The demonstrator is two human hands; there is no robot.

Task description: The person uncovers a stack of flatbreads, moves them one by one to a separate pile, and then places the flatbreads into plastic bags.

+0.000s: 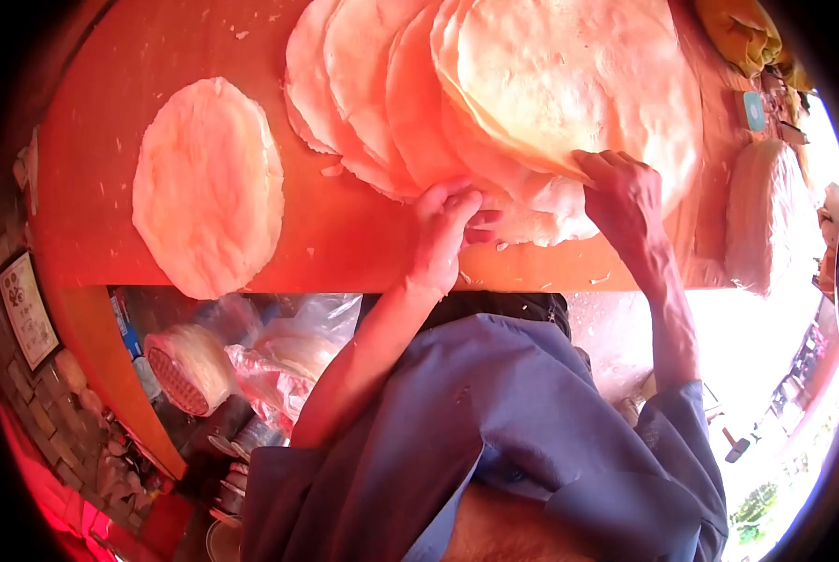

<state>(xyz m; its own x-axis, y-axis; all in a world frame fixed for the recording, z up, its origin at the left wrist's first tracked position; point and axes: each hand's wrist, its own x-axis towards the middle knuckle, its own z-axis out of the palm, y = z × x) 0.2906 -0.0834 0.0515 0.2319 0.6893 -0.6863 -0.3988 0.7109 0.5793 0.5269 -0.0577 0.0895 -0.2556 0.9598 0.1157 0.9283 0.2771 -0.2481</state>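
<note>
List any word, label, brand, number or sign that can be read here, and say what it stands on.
No text can be read for certain; these bear or may bear some:
Framed sheet at the far left: dark marks like print, too small to read.
Blue package under the table: pale marks, too blurred to read.
Small teal item at the table's right: a pale round mark, no readable letters.

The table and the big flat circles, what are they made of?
The table looks like smooth wood, maybe painted or varnished: hard straight edge, orange-brown top. The circles seem to be thin dough or flatbread, dull and slightly bumpy: pale, with ragged edges.
</note>
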